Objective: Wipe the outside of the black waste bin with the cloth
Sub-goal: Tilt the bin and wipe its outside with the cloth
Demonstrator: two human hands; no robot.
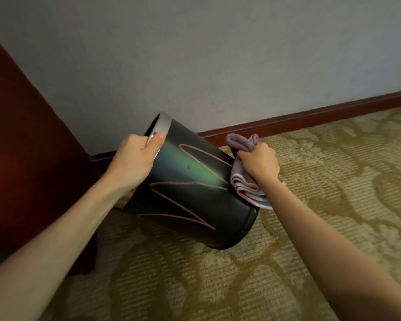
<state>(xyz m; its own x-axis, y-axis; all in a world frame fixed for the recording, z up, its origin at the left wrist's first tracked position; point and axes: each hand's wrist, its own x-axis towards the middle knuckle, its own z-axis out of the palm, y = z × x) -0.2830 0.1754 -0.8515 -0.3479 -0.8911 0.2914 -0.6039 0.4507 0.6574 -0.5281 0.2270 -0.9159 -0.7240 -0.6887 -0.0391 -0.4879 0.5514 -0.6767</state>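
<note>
Black waste bin (190, 188) was tipped over at a slant above the carpet (310, 205), mouth pointing up-left toward the wall (195, 54), base down-right and nearest the camera. Whether the base edge touched the carpet or hung just off it couldn't be told. Pink zigzag lines ran across its dark side, with a greenish sheen along the upper part.

Left hand (134, 158) had a closed grip on the bin's silver rim band (163, 123), thumb lying over the outside of the rim, the other fingers curled out of sight, apparently inside the mouth. So the bin body extended down and right from that grip, hanging off the rim end.

Right hand (259, 161) was a tight fist around a bunched cloth (243, 184), purplish-pink with paler folds. One wad stuck out above the fist, folded layers hung below it. The cloth was pressed against the bin's far right side, close to the base end; the exact contact spot was hidden behind the bin's edge. The two grips sat at opposite ends of the bin, rim and lower side.

Dark red-brown furniture panel (21, 147) stood at left, a wooden skirting board (310, 114) ran along the wall foot behind the bin.
</note>
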